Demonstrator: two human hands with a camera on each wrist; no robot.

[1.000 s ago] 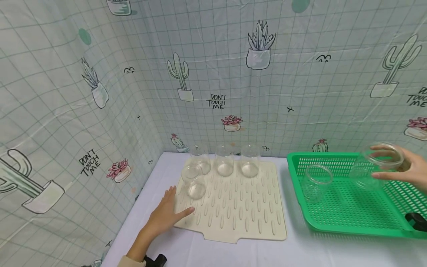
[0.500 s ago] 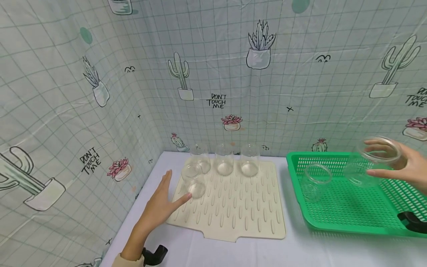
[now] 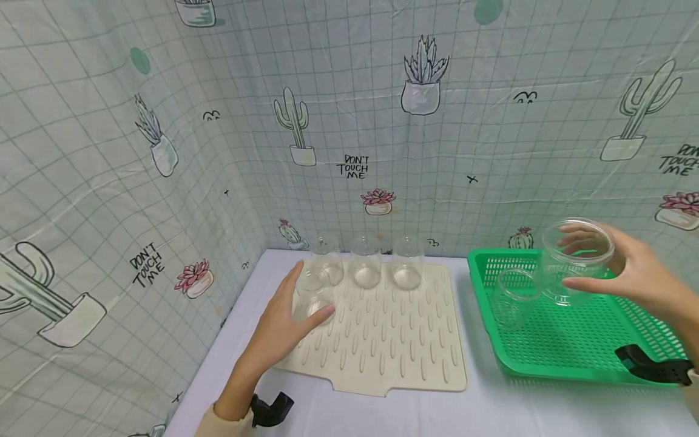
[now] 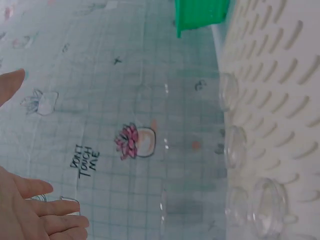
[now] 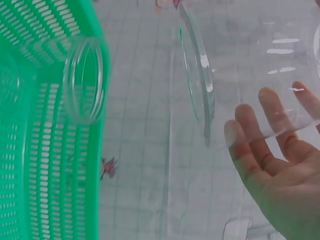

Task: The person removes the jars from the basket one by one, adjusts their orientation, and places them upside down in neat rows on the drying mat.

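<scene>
My right hand (image 3: 636, 273) grips a clear jar (image 3: 565, 279), its mouth upward and slightly tilted, above the green basket (image 3: 579, 371). In the right wrist view the fingers (image 5: 272, 107) curve around the jar's side (image 5: 240, 60). A second clear jar (image 3: 512, 306) stands at the basket's left end. With fingers spread and holding nothing, my left hand (image 3: 278, 328) hovers over the left part of the cream ribbed mat (image 3: 393, 346). Partly behind it stands one jar (image 3: 318, 297); three more jars (image 3: 366, 267) line the mat's back edge.
A white cloth (image 3: 426, 419) covers the table. Behind and to the left hangs a grid-patterned curtain (image 3: 338, 79) with cactus prints, close to the back jars. The basket's raised left wall (image 3: 485, 315) stands between its inside and the mat.
The right hand has carried its jar leftward and a little upward over the basket. My left hand has lifted from beside the mat's left edge, its fingertips now farther back.
</scene>
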